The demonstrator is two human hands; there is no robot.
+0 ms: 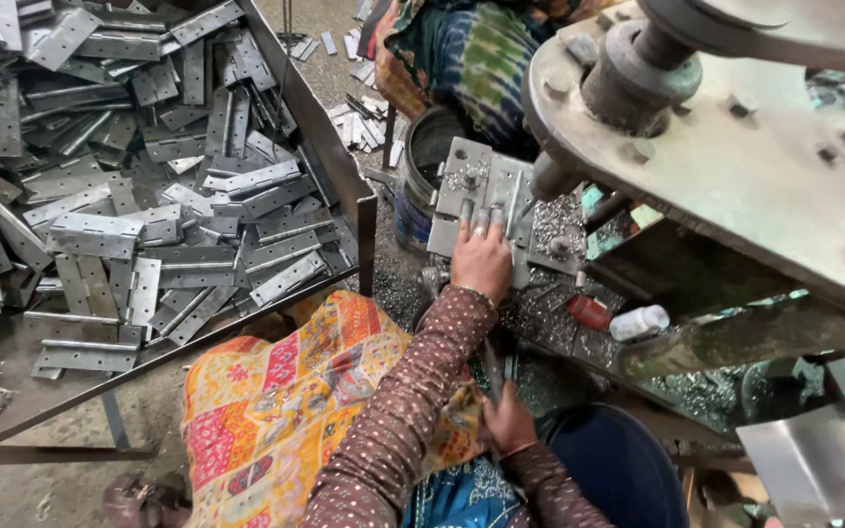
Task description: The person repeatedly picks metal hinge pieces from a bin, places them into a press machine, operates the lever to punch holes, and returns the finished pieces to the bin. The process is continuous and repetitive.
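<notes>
My left hand (481,256) reaches forward and presses flat on a grey metal hinge (481,186) that lies on the bed of a press machine, fingers spread over the plate. My right hand (508,418) stays low near my lap, closed around a narrow hinge piece (493,372) that sticks upward, just beside a blue bucket (618,469). Both arms wear brown dotted sleeves. A bright orange patterned cloth (286,401) covers my lap.
A big metal tray (334,156) at left holds several loose grey hinges. The press's heavy round steel plate (735,166) overhangs at right. A red object (589,311) and a white bottle (641,321) lie among metal shavings. Another person in green-blue patterned cloth (471,59) sits beyond a metal bucket (422,166).
</notes>
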